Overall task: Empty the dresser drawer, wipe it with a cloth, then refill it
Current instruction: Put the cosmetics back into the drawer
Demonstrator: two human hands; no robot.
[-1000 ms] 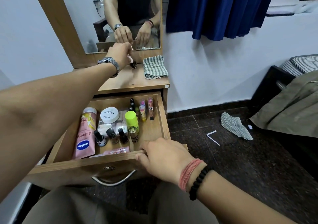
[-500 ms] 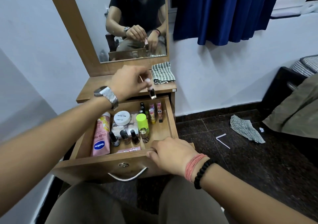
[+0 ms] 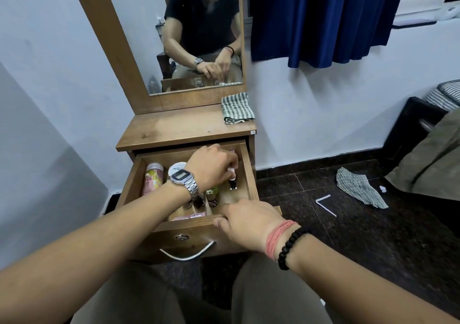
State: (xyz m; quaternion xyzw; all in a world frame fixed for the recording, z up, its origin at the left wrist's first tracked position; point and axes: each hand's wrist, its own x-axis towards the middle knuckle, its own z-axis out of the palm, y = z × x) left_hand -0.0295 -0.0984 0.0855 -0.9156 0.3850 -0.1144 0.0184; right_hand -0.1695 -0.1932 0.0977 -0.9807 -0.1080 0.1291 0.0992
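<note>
The wooden dresser drawer [image 3: 249, 174] is pulled out and holds cosmetics: a pink tube [image 3: 153, 178], a white jar [image 3: 175, 170] and several small bottles. My left hand [image 3: 211, 166], with a metal watch on the wrist, reaches into the drawer's back right part and pinches a small dark bottle with a pale cap [image 3: 232, 181], held upright. My right hand [image 3: 246, 221] grips the top of the drawer's front panel, thumb outside and fingers curled over the edge. A folded striped cloth [image 3: 236, 109] lies on the dresser top [image 3: 179, 129], at its right rear corner.
A mirror [image 3: 199, 37] stands behind the dresser top. On the dark tiled floor to the right lie another striped cloth [image 3: 358, 186] and a bent white strip [image 3: 324, 205]. A bed with a drab cover [image 3: 428, 164] fills the far right. My knees are just below the drawer.
My left hand came down from the dresser top into the drawer, carrying the small bottle. My right hand stayed on the drawer front.
</note>
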